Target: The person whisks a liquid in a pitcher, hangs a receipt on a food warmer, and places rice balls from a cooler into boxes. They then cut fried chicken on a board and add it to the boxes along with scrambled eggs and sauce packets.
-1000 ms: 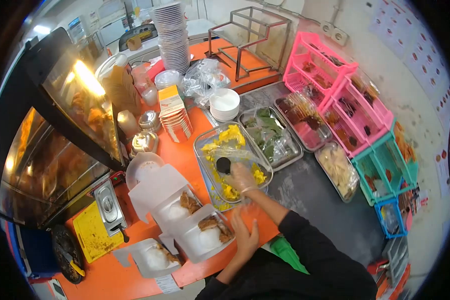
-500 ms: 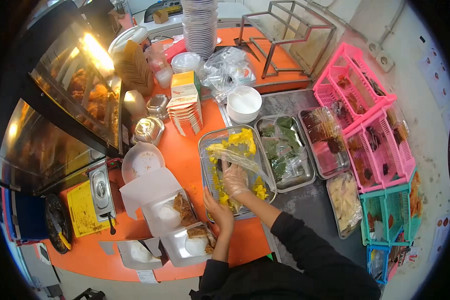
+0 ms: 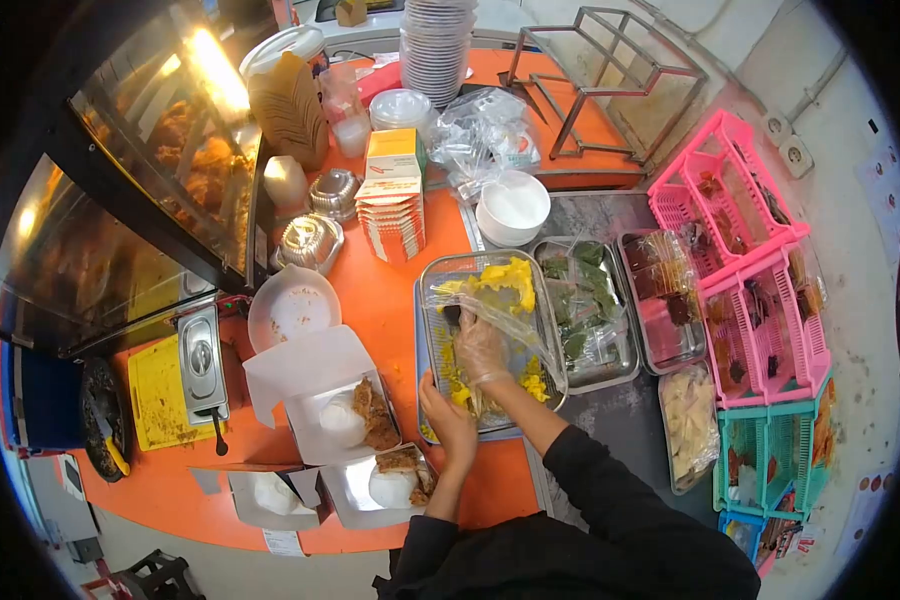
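Note:
A metal tray (image 3: 557, 350) holds yellow food pieces (image 3: 511, 285), partly covered by crumpled clear plastic film (image 3: 490, 308). My right hand (image 3: 480, 352), in a thin clear glove, reaches inside the tray under the film's edge. Its fingers are curled together, with a small dark thing (image 3: 452, 315) at their tips that I cannot identify. My bare left hand (image 3: 450, 425) grips the tray's near left corner. Left of it, open white boxes (image 3: 315, 398) hold white rice (image 3: 343, 422) and browned fried pieces (image 3: 375, 415).
Beside the tray are a metal tray of packed green leaves (image 3: 580, 300) and a pack of pale slices (image 3: 688, 425). Pink baskets (image 3: 735, 215) line the right wall. A lit glass food cabinet (image 3: 170, 150) stands left. White bowls (image 3: 513, 210) sit behind.
The camera view has shifted, so most of the counter appears farther right. The dark thing at my right fingertips shows more clearly. Both hands stay at the tray.

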Action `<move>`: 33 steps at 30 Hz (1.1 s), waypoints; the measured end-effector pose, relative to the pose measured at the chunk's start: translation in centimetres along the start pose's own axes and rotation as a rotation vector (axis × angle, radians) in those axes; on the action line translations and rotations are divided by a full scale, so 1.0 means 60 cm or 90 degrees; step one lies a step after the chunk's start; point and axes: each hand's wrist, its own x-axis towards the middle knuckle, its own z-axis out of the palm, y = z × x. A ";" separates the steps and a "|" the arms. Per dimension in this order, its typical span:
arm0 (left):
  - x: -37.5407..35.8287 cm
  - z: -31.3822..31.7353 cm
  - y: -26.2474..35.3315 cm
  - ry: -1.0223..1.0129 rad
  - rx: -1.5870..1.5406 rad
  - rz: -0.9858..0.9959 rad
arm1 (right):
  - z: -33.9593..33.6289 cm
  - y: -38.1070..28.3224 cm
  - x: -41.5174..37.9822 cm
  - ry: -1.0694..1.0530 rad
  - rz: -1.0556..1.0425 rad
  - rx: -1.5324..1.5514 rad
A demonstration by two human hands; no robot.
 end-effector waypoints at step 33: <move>-0.009 -0.011 0.002 0.022 -0.049 -0.068 | -0.080 0.042 0.069 -0.272 0.117 0.081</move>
